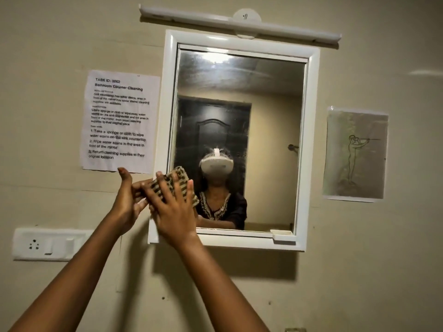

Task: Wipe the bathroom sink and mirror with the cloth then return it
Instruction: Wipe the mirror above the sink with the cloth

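- Mirror (239, 80): wall-hung in a white frame (309, 140); the glass looks hazy and streaked towards the top. Wiping is under way at the lower left corner, and most of the glass probably remains to be done.
- Right hand (173, 209): fingers straight and spread, palm pressing the cloth flat on the glass.
- Left hand (128, 202): thumb up, fingers curled onto the cloth's left edge, apparently holding it.
- Cloth (182, 176): patterned and folded, lying under the right hand over the frame's inner left edge.
- Method: keep the pad flat, overlap the strokes, work up to the haze and run along the frame edges.
- Lamp (239, 26): above the mirror, near the top strokes.
- Notice (119, 121): paper just left of the frame; the left hand could snag it.
- Drawing (356, 154): right of the mirror, well apart from the hands.
- Switch plate (48, 244): lower left; keep damp cloth off it.
- Sink: not in view.
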{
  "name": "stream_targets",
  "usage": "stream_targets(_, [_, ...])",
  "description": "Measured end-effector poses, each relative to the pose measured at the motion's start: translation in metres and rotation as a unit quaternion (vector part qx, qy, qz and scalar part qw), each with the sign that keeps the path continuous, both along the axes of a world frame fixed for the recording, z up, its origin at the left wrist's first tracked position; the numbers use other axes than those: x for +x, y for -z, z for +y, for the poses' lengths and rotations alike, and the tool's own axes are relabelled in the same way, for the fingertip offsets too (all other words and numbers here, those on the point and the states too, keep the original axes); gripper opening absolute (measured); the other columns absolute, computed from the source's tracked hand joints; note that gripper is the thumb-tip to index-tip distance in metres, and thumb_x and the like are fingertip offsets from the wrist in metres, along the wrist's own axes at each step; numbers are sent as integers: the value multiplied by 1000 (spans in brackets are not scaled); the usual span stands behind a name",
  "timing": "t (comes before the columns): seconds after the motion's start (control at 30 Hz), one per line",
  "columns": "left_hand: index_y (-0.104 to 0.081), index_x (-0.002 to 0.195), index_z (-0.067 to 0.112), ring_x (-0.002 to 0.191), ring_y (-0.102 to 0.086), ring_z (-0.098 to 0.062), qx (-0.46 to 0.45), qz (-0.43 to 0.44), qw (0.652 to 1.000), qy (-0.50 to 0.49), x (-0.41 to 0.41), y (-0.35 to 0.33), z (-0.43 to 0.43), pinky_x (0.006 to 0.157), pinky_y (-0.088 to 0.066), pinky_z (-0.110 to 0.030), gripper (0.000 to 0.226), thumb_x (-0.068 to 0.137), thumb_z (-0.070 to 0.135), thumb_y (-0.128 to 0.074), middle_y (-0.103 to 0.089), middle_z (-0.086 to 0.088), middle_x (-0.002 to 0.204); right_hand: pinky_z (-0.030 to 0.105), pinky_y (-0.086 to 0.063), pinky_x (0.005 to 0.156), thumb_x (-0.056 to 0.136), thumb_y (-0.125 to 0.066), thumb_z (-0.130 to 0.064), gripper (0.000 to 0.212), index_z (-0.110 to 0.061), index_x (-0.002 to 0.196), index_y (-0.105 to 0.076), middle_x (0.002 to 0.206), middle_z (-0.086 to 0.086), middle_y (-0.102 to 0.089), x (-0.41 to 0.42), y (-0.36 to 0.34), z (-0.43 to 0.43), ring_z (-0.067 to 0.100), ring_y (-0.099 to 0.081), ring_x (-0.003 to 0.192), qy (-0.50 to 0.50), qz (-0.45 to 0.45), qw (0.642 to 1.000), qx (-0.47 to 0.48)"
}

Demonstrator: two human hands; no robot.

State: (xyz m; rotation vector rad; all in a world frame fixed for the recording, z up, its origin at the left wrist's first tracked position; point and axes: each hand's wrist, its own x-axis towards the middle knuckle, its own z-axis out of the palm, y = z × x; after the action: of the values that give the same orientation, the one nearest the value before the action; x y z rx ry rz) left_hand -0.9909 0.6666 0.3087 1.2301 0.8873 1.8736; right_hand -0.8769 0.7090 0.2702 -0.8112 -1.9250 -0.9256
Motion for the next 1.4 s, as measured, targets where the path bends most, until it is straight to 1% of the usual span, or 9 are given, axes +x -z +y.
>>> stream_targets(0.17, [-49, 132, 1, 120, -51, -23, -24, 34, 999, -15, -4, 24, -1, 105, -38, -37, 83, 90, 63, -16, -57, -17, 128, 57, -13, 114, 90, -52, -31, 65, -40, 146, -20, 158, 0, -18, 59, 20, 13, 24, -7, 147, 46, -18, 999, 15])
stream_targets(0.3, [-50, 134, 3, 123, -51, -23, -12, 54, 998, -31, -2, 31, -4, 105, -38, -36, 82, 86, 63, -21, -54, -14, 136, 49, 5, 117, 88, -38, -19, 68, -37, 148, -12, 159, 4, -5, 142, 17, 9, 28, 4, 146, 123, 170, 977, -31])
stream_targets(0.43, [-52, 131, 6, 123, -52, -23, -7, 66, 997, -50, 2, 32, -4, 107, -39, -37, 74, 90, 59, -23, -56, -9, 134, 60, -11, 112, 90, -56, -25, 69, -32, 147, -18, 158, 11, -13, 206, 22, 10, 42, -12, 143, 178, 401, 894, -92])
stream_targets(0.6, [-52, 132, 7, 122, -52, -23, -5, 63, 996, -59, 5, 32, -5, 108, -38, -38, 76, 88, 61, -22, -55, -10, 136, 64, -6, 110, 90, -56, -23, 65, -34, 146, -24, 158, 8, -15, 164, -5, 18, 45, -6, 142, 122, 481, 863, -96])
stream_targets(0.7, [-50, 134, 6, 129, -49, -24, -6, 57, 997, -46, 5, 35, -4, 111, -35, -38, 89, 76, 68, -23, -53, -10, 138, 65, -7, 109, 84, -61, -18, 74, -35, 146, -23, 157, 9, -18, 112, -15, 11, 42, -11, 141, 86, 375, 922, -45])
stream_targets(0.8, [-49, 134, 3, 130, -46, -24, -15, 17, 1000, -17, 3, 33, -5, 112, -33, -37, 90, 84, 69, -13, -52, -13, 139, 70, -10, 109, 83, -60, -19, 75, -37, 145, -23, 158, 6, -13, 48, 11, -4, 35, -4, 144, 0, 153, 988, -25])
stream_targets(0.9, [-49, 133, 3, 128, -45, -22, -41, -2, 999, 2, 1, 28, -7, 107, -34, -38, 88, 89, 66, -7, -53, -11, 132, 62, -11, 109, 87, -52, -32, 62, -42, 143, -28, 158, 1, -19, 14, 53, -4, 30, -7, 146, -25, -20, 999, -10])
stream_targets(1.1, [-59, 122, 10, 123, -52, -28, -48, 63, 995, -66, 3, 30, -9, 94, -41, -40, 37, 96, 31, -44, -61, -11, 119, 59, -20, 112, 89, -49, -24, 64, -44, 144, -22, 155, 2, -28, 47, 67, 0, 30, -27, 141, 21, -129, 991, 5])
stream_targets(1.4, [-59, 124, 2, 114, -59, -31, -26, 11, 989, -145, 18, 31, -5, 90, -48, -39, 34, 91, 11, -52, -61, -20, 126, 51, -33, 110, 95, -44, -5, 55, -32, 142, -36, 148, 13, -38, 226, 80, -1, 30, -36, 137, 86, -122, 988, 48])
